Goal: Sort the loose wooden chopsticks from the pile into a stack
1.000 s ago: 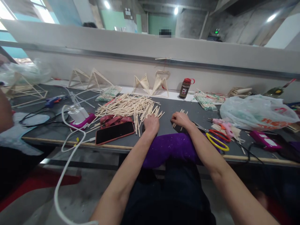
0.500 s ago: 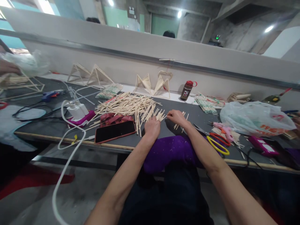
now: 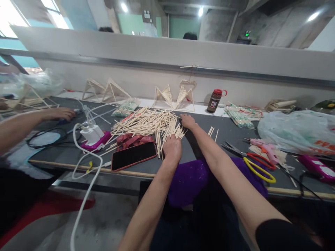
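Observation:
My left hand (image 3: pixel 172 148) is closed around the ends of several thin wooden sticks (image 3: pixel 178 130), which fan out in front of it on the dark table. Stretched further forward, my right hand (image 3: pixel 187 121) is at the right edge of a loose pile of wooden sticks (image 3: pixel 146 120). Its fingers look pinched on the end of one stick, partly hidden by the hand. A few separate sticks (image 3: pixel 210 131) lie to the right of my right forearm. Purple cloth (image 3: pixel 187 181) hangs over the table's front edge beneath my arms.
A phone (image 3: pixel 134 156) and white charger (image 3: pixel 91 134) lie left. Scissors (image 3: pixel 251 157), a pink glue gun (image 3: pixel 265 148) and a plastic bag (image 3: pixel 293 132) are right. Stick models (image 3: pixel 174 97) and a bottle (image 3: pixel 215 101) stand behind. Another person's hand (image 3: pixel 61 114) reaches in at left.
My right hand has moved forward and slightly left to the pile's edge. My left hand stays on its sticks. Another person's arm has reached in at left, and the view has shifted slightly.

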`<state>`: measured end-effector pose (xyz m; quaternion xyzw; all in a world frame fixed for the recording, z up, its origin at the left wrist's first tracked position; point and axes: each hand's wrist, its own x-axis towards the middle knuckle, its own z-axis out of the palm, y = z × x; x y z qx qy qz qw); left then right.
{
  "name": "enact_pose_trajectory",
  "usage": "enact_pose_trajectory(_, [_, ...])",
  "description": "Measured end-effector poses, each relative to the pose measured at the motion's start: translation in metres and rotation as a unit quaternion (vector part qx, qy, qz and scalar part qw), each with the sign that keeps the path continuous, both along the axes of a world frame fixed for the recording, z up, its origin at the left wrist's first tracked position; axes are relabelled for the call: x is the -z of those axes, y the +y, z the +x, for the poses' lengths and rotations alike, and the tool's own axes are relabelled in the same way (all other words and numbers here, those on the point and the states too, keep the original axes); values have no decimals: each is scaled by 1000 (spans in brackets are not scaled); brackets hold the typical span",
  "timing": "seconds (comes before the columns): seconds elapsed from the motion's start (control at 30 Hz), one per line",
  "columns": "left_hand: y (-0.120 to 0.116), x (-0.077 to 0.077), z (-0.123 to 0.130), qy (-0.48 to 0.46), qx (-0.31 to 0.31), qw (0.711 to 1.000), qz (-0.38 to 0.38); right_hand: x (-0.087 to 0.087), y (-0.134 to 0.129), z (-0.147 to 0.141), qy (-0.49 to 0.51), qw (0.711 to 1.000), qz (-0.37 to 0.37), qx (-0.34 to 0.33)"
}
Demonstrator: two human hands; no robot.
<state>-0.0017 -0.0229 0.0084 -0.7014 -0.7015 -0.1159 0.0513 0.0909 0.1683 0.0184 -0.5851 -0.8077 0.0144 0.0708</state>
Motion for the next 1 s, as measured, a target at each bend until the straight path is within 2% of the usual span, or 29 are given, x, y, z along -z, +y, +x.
enact_pose_trajectory(0.13, [2, 6, -1, -13, 3, 1000, 9, -2, 4, -11, -14, 1000, -17, 10])
enact_pose_trajectory(0.3, [0, 5, 1, -22, 0, 1000, 12, -29, -5, -8, 11, 999, -37, 10])
enact_pose_trajectory(0.43, [0, 2, 2, -32, -4, 999, 10, -51, -36, 13, 69, 996, -54, 9])
enact_pose_trajectory(0.57, [8, -1, 0, -43, -23, 999, 14, -53, -74, 46, 158, 987, -38, -6])
enact_pose_trajectory(0.63, [11, -2, -1, -47, -39, 998, 6, -46, -89, 61, 248, 968, -44, -14])
enact_pose_trajectory(0.7, [13, -3, -2, -51, -47, 997, 15, -37, -100, 71, 353, 933, -60, -16])
enact_pose_trajectory(0.8, [14, -6, 0, -95, -35, 988, 113, -26, -110, 74, 470, 877, -100, -21])
enact_pose_trajectory(0.87, [17, -9, 6, -213, -10, 961, 178, -24, -113, 72, 505, 854, -117, -41])
enact_pose_trajectory(0.9, [21, -11, 9, -306, 3, 935, 182, -24, -114, 70, 514, 848, -118, -52])
enact_pose_trajectory(0.93, [25, -13, 13, -417, 12, 895, 159, -24, -115, 69, 519, 845, -115, -61])
enact_pose_trajectory(1.0, [35, -14, 19, -629, 12, 773, 81, -23, -118, 67, 505, 853, -106, -75])
